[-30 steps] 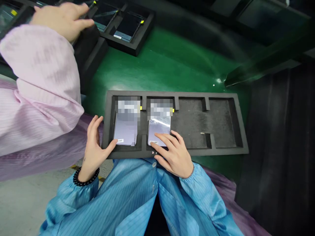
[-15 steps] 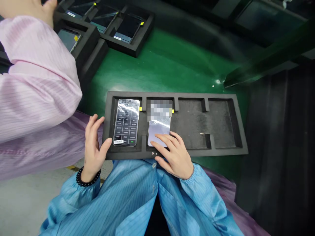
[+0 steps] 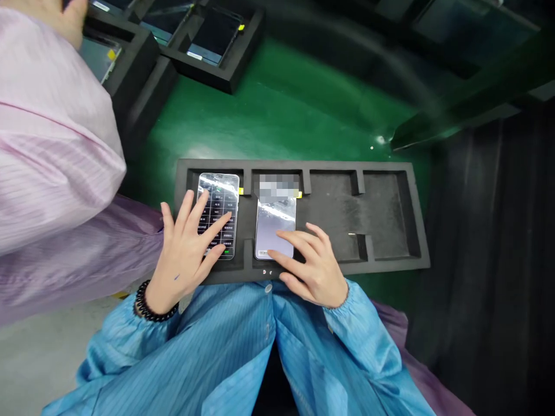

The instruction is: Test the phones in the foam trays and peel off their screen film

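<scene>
A black foam tray (image 3: 303, 268) lies in front of me, with two phones in its left compartments. The leftmost phone (image 3: 225, 199) shows a dark grid of buttons with small writing. Over its screen my left hand (image 3: 184, 248) is spread open, fingers apart, one fingertip at the grid; whether it touches I cannot tell. The second phone (image 3: 277, 222) has a lit lilac screen, its upper part pixelated. My right hand (image 3: 314, 266) is open, its fingertips over the lower right of that screen. Yellow tabs stick out at the right edges of both phones.
The tray rests on a green tabletop (image 3: 277, 115). At the upper left, more black trays (image 3: 234, 75) hold phones with yellow tabs. Another person's pink sleeve (image 3: 56, 133) and hand (image 3: 65, 20) reach in there. A dark upright structure (image 3: 468, 231) stands on the right.
My left hand has moved right, from beside the tray to over the leftmost phone's screen. My right hand stays by the second phone, its fingers slightly more raised. The view has shifted a little.
</scene>
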Demonstrator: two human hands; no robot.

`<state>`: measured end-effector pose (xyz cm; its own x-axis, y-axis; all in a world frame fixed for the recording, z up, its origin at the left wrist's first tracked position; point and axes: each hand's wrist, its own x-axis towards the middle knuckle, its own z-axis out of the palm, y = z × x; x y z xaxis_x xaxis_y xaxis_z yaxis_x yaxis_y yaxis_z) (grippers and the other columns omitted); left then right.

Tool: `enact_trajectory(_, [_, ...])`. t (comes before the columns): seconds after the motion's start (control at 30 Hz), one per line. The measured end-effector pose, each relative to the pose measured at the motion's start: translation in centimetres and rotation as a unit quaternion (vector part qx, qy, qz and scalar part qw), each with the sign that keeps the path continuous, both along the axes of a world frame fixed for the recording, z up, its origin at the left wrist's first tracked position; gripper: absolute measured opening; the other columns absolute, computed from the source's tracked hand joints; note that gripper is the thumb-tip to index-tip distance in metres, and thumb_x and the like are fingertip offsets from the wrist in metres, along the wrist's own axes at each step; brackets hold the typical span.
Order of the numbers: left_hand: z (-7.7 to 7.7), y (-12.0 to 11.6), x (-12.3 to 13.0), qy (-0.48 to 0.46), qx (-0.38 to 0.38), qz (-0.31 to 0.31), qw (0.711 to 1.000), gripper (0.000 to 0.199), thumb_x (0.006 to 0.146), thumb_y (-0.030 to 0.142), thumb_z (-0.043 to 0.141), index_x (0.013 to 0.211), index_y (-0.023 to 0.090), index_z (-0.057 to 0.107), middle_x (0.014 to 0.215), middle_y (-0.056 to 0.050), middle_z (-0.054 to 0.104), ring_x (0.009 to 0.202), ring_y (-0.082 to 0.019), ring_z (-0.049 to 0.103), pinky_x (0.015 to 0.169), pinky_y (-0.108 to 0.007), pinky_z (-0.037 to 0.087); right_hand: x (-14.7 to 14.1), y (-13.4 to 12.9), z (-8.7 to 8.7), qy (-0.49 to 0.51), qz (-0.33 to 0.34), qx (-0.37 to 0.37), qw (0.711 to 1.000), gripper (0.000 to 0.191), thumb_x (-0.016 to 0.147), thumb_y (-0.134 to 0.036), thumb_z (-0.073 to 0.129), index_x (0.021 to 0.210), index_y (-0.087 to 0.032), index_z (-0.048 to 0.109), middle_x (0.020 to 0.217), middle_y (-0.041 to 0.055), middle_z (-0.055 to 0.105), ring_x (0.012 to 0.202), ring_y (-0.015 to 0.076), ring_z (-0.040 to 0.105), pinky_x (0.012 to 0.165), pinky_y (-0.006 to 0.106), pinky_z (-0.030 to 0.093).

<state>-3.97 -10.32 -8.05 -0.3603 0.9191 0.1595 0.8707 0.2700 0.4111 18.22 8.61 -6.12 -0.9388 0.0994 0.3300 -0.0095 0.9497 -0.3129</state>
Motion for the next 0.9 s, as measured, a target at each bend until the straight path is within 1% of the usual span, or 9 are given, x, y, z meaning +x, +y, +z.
enact_trajectory(0.1, [0.1,-0.2,0.0,-0.037,0.021,0.013,0.999,0.06,0.098,0.042,0.046,0.156,0.04,0.032,0.173,0.006,0.005,0.16,-0.034,0.003,0.127,-0.063,-0.008,-0.5,-0.6,0.0,-0.05,0.037,0.006,0.998,0.036,0.102,-0.041,0.047,0.128,-0.025,0.067,0.147,0.0101,0.06,0.128,0.026,0.055,0.119,0.056,0.031])
enact_trajectory(0.2, [0.3,-0.3,0.0,-0.061,0.046,0.022,0.997,0.062,0.099,0.045,0.043,0.159,0.038,0.028,0.173,0.005,0.005,0.16,-0.032,0.002,0.128,-0.059,-0.009,-0.6,-0.3,0.3,-0.059,0.05,-0.013,0.997,0.037,0.103,-0.042,0.045,0.125,-0.024,0.068,0.147,0.0116,0.059,0.13,0.026,0.054,0.119,0.056,0.033])
enact_trajectory(0.27, [0.3,-0.3,0.0,-0.06,0.048,0.021,0.997,0.061,0.1,0.045,0.041,0.159,0.037,0.028,0.173,0.003,0.006,0.16,-0.033,0.003,0.128,-0.06,-0.008,-0.4,0.2,0.6,-0.033,0.031,-0.029,0.999,0.039,0.104,-0.042,0.042,0.125,-0.022,0.068,0.145,0.0126,0.061,0.128,0.0252,0.055,0.117,0.053,0.037])
enact_trajectory(0.33, [0.4,-0.3,0.0,-0.053,0.043,0.019,0.997,0.06,0.1,0.045,0.04,0.159,0.035,0.029,0.173,0.0,0.007,0.16,-0.034,0.003,0.127,-0.063,-0.006,-0.1,0.8,0.8,-0.004,-0.015,-0.043,0.999,0.038,0.103,-0.037,0.041,0.122,-0.019,0.069,0.141,0.013,0.064,0.124,0.0247,0.058,0.115,0.051,0.04])
enact_trajectory(0.4, [0.4,-0.3,0.0,-0.05,0.036,0.02,0.998,0.059,0.101,0.045,0.039,0.158,0.034,0.03,0.173,-0.003,0.008,0.16,-0.035,0.004,0.126,-0.066,-0.005,0.1,1.2,0.9,0.029,-0.067,-0.055,0.996,0.033,0.102,-0.029,0.042,0.112,-0.02,0.072,0.131,0.0103,0.07,0.117,0.0234,0.062,0.113,0.049,0.041])
enact_trajectory(0.47, [0.4,-0.3,0.0,-0.051,0.037,0.019,0.998,0.058,0.101,0.045,0.038,0.158,0.033,0.032,0.173,-0.004,0.01,0.16,-0.035,0.005,0.126,-0.067,-0.005,0.2,1.4,0.8,0.05,-0.099,-0.062,0.992,0.031,0.101,-0.023,0.042,0.104,-0.021,0.073,0.119,0.0061,0.075,0.109,0.0215,0.065,0.113,0.047,0.041])
enact_trajectory(0.53, [0.3,-0.3,0.1,-0.053,0.04,0.02,0.998,0.058,0.101,0.044,0.039,0.158,0.035,0.032,0.173,-0.003,0.01,0.16,-0.035,0.005,0.126,-0.067,-0.005,0.2,1.3,0.5,0.043,-0.113,-0.058,0.991,0.028,0.101,-0.022,0.044,0.105,-0.022,0.071,0.114,0.0033,0.077,0.108,0.0211,0.066,0.114,0.047,0.039])
enact_trajectory(0.7, [0.1,-0.4,0.1,-0.052,0.048,0.022,0.997,0.057,0.101,0.043,0.039,0.157,0.037,0.032,0.173,-0.002,0.01,0.16,-0.036,0.005,0.126,-0.067,-0.003,0.3,1.0,0.1,0.003,-0.122,-0.048,0.991,0.027,0.101,-0.027,0.046,0.118,-0.019,0.066,0.118,0.0054,0.076,0.12,0.0233,0.062,0.12,0.047,0.033])
enact_trajectory(0.9, [0.0,-0.2,0.1,-0.052,0.051,0.025,0.997,0.056,0.101,0.042,0.039,0.156,0.036,0.034,0.173,-0.002,0.011,0.16,-0.036,0.006,0.126,-0.068,-0.002,0.0,1.0,-0.3,-0.038,-0.129,-0.044,0.99,0.029,0.101,-0.029,0.047,0.123,-0.019,0.064,0.128,0.0071,0.072,0.126,0.0247,0.059,0.122,0.051,0.031])
